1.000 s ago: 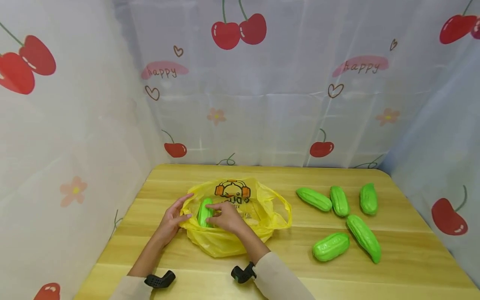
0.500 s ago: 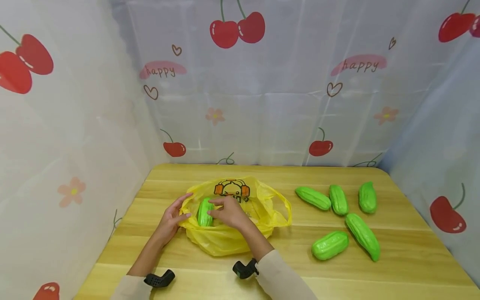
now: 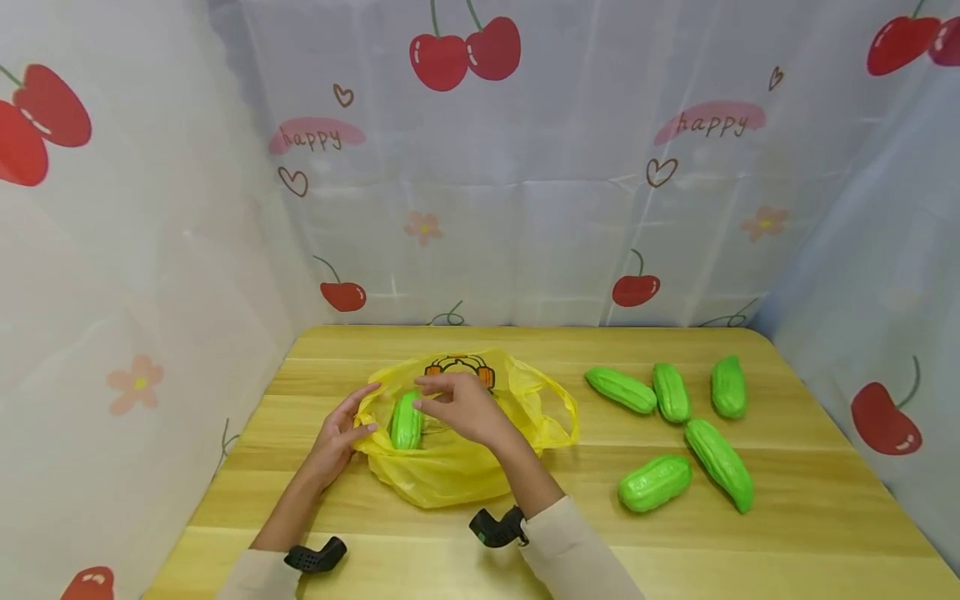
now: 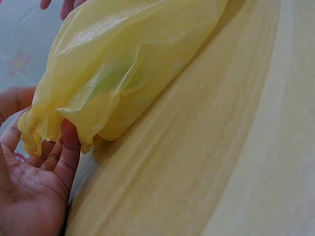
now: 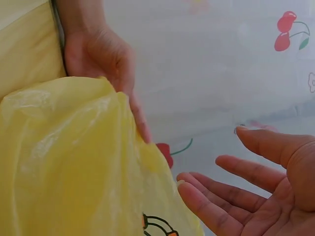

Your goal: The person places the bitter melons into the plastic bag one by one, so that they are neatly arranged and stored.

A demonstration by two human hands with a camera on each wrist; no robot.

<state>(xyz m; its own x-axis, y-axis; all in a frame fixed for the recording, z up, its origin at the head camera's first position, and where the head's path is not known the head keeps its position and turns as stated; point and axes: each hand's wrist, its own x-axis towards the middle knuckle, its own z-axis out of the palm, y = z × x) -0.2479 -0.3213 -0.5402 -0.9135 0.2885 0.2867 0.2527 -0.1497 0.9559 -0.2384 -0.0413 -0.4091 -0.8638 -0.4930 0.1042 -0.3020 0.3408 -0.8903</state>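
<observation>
A yellow plastic bag [image 3: 450, 479] lies on the table with its mouth spread and a cartoon print inside its far wall. My left hand [image 3: 335, 437] holds the bag's left rim; in the left wrist view, its thumb and fingers [image 4: 69, 147] are bent about the gathered plastic. Inside the bag, near that rim, rests a bright green ridged gourd [image 3: 406, 423]. Over the bag's mouth is my right hand [image 3: 468, 410], its fingers extended and apart from the gourd. The right wrist view shows this hand [image 5: 256, 191] holding nothing, beside the bag's wall.
Several more green gourds lie on the wooden table [image 3: 525, 550] to the right, such as a plump one [image 3: 655, 483] at the front and a long one [image 3: 718, 464] beside it. A cherry-printed curtain [image 3: 525, 233] stands behind and on both sides.
My right hand has let go of the gourd inside the bag and lifted away from it, up and to the right. The left hand stays at the bag's rim.
</observation>
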